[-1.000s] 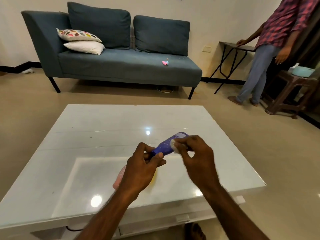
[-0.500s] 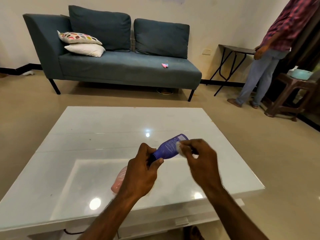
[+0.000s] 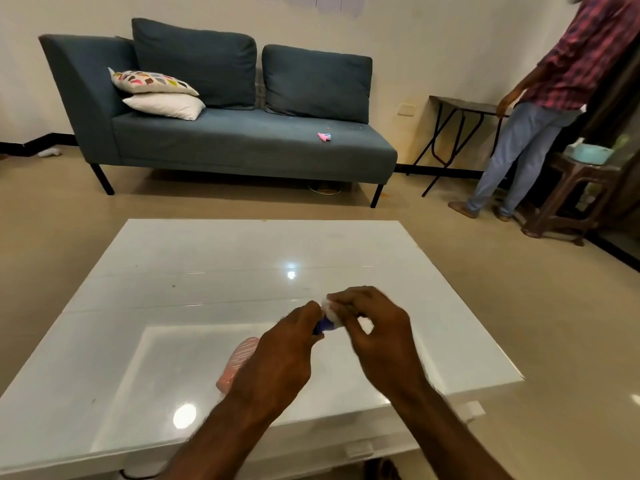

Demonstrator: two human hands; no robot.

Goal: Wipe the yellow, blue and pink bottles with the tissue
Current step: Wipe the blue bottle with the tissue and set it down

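Note:
My left hand [image 3: 280,355] is closed around the lower end of the blue bottle [image 3: 323,325], held above the white table [image 3: 242,271]. Only a small strip of the bottle shows between my hands. My right hand [image 3: 374,327] presses a white tissue [image 3: 330,311] against the bottle and covers most of its body. The pink bottle [image 3: 237,363] lies on the table just left of my left wrist, partly hidden by it. The yellow bottle is out of sight.
A blue-grey sofa [image 3: 242,143] with cushions stands beyond the table. A person [image 3: 540,109] stands at the far right beside a folding side table [image 3: 460,109] and a brown stool [image 3: 575,188] carrying a light blue tub.
My right hand has slid the tissue down the blue bottle toward my left hand, so it now hides most of the bottle. The person at the right has shifted stance.

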